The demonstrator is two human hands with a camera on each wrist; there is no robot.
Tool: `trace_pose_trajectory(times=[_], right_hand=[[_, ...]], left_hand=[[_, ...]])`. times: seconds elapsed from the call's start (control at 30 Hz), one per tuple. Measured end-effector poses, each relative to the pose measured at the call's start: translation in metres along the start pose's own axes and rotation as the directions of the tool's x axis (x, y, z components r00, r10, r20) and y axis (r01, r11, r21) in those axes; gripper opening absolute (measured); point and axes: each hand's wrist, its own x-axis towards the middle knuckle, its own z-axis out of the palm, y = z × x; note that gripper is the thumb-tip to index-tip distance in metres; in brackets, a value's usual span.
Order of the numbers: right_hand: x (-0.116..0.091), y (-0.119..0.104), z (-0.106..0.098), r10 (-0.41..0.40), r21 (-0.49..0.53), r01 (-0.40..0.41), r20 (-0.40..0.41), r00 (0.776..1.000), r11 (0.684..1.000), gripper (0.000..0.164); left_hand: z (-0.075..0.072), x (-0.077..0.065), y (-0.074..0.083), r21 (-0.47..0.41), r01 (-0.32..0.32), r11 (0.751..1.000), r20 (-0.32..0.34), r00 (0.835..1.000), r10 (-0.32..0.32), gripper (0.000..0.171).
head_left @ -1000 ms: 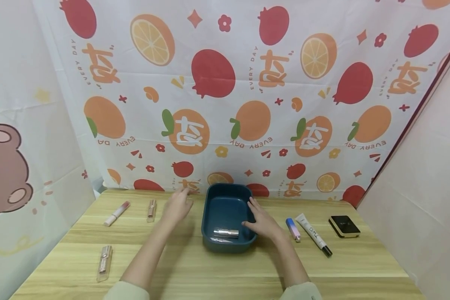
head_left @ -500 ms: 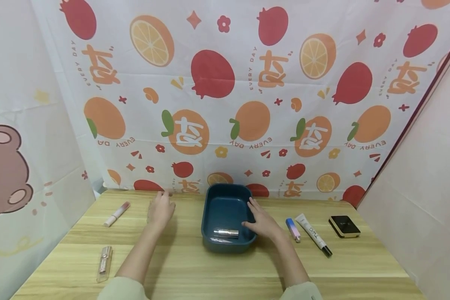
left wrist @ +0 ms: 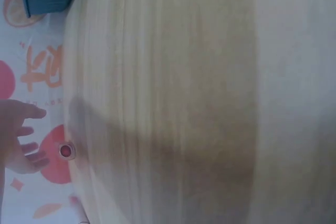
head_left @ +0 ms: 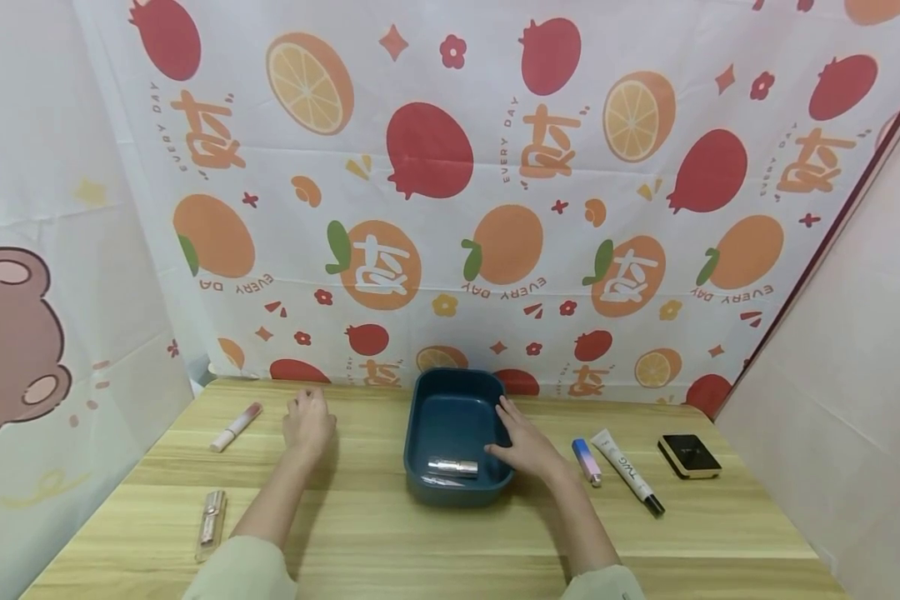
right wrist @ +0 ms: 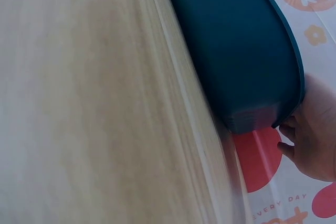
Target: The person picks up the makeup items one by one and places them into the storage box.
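My left hand (head_left: 309, 425) is at the back left of the table, over the spot where a gold lipstick in a clear case lay. In the left wrist view the fingers of this hand (left wrist: 21, 137) are loosely bent and look apart from the lipstick (left wrist: 66, 151), seen end-on. The right hand (head_left: 527, 442) holds the right rim of a dark teal storage bin (head_left: 457, 493), its thumb reaching over the inside. A gold lipstick (head_left: 452, 467) and a clear, flat piece lie within the bin. In the right wrist view, my right hand (right wrist: 317, 135) is at the bin's rim (right wrist: 299, 72).
To the left are a white-and-pink lip gloss tube (head_left: 236, 428) and a cased lipstick (head_left: 210, 521). A blue-pink tube (head_left: 587, 462), a white squeeze tube (head_left: 627, 472) and a black compact (head_left: 689, 456) lie to the right. A fruit-print cloth (head_left: 450, 250) hangs behind the table.
My left hand has moved left from beside the bin to over the cased lipstick, now hidden in the head view. The right hand and the bin have stayed in place.
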Motion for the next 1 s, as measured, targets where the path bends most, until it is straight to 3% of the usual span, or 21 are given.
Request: trace_pose_trajectory(times=[0.37,1.0], right_hand=[[0.001,-0.001,-0.001,0.016,-0.014,-0.016,-0.025,1.0,1.0,0.061],[-0.002,-0.005,-0.004,0.007,-0.028,-0.007,-0.017,1.0,1.0,0.064]], left_hand=[[0.006,0.004,-0.007,0.026,0.018,0.999,0.045,0.999,-0.02,0.055],[0.006,0.004,-0.017,0.058,0.012,0.998,0.054,0.998,-0.015,0.044]])
